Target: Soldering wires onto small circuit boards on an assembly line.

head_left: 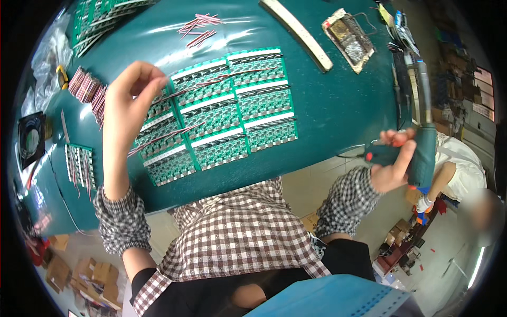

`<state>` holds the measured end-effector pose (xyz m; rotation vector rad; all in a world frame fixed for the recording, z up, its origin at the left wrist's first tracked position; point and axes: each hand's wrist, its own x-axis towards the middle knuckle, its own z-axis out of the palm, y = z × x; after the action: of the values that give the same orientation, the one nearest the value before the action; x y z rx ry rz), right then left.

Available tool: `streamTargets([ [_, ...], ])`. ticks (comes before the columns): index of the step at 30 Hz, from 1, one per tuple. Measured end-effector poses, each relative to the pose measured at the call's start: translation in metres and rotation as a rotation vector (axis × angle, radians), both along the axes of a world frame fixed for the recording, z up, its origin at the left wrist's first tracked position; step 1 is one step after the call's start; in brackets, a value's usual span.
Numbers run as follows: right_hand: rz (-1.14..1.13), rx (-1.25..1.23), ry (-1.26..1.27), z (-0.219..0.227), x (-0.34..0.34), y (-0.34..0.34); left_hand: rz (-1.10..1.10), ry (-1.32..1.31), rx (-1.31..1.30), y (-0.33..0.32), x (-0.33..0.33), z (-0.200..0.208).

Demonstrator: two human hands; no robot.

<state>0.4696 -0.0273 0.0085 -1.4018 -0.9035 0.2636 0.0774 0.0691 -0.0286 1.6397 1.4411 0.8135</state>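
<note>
My left hand is raised over the left end of several green circuit boards laid in rows on the table. Its thumb and forefinger come together; anything between them is too small to make out. Thin red and black wires lie across the boards just beside the fingertips. At the right, my right hand is wrapped round the handle of a dark green soldering gun. The gun's metal barrel points away from me, past the table's right side.
Loose red-and-white wires lie at the back, with wire bundles at the left. A small board group, a fan, a pale curved strip and a stained metal tray surround the boards. Another person is at the right.
</note>
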Motion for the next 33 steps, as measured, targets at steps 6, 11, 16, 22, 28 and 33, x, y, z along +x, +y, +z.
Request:
streamTargets([
  [6,-0.077,-0.003,-0.043,-0.043,0.035,0.044,0.027,-0.009,-0.128,-0.023,0.014,0.009],
  [11,0.314,-0.017,0.253,-0.056,0.035,0.039,0.017,0.083,-0.013,-0.035,0.028,0.01],
  [16,0.291,-0.277,0.126,-0.025,-0.012,0.005,-0.002,0.03,-0.143,-0.037,0.037,0.007],
  [22,0.646,-0.421,0.393,-0.031,-0.042,-0.033,-0.039,0.132,-0.118,-0.049,0.052,0.002],
  [28,0.66,-0.474,0.433,-0.033,-0.076,-0.048,0.048,0.285,0.053,-0.057,0.051,-0.024],
  [33,0.758,-0.569,0.355,-0.031,-0.076,-0.059,0.038,0.191,0.005,-0.057,0.06,-0.013],
])
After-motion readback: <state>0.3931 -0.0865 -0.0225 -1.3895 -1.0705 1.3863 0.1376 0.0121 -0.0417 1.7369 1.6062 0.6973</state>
